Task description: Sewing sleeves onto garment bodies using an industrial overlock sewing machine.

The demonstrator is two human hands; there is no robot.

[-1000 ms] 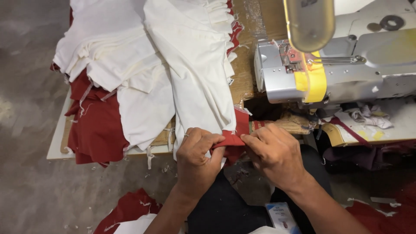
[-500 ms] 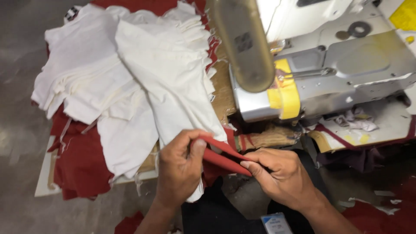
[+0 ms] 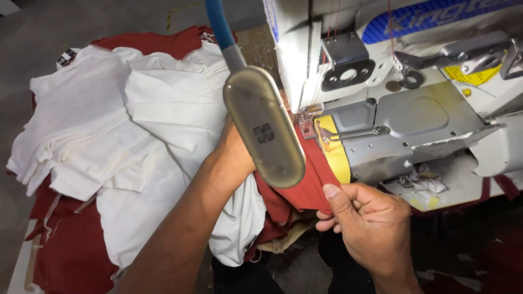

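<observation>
Red cloth [image 3: 305,185] — right hand's [image 3: 370,228] grip

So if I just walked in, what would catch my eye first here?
Probably the grey lamp head on its blue arm, hanging mid-frame right before the white sewing machine. Under it the right hand pinches a red fabric piece at the needle, the left hand half hidden behind. A heap of white cloth fills the left.

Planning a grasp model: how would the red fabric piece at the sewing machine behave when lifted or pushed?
Likely floppy: the red fabric piece drapes and folds below the right hand. Probably light, since a fingertip pinch holds it. Pushed, it would likely bunch rather than slide.
</observation>
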